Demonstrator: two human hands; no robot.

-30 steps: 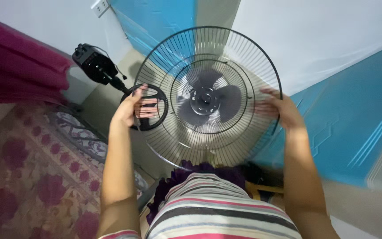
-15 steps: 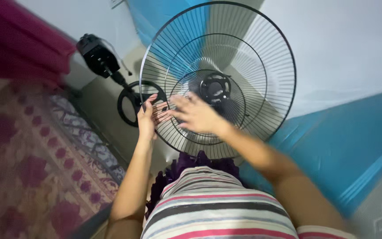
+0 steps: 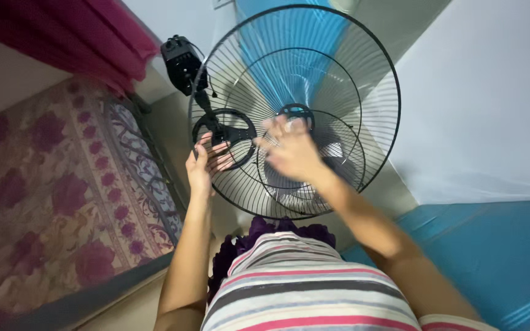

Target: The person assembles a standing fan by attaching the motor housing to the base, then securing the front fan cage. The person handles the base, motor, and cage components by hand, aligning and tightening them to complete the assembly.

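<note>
The wire fan guard (image 3: 314,73), held upright at centre frame, is gripped at its nine o'clock rim only by the closed left hand (image 3: 202,162), while the open right hand (image 3: 292,150) is laid over its hub, so it could swing onto the fan motor (image 3: 180,61) at eleven o'clock.

No packages, labels, signs or screens in view
</note>
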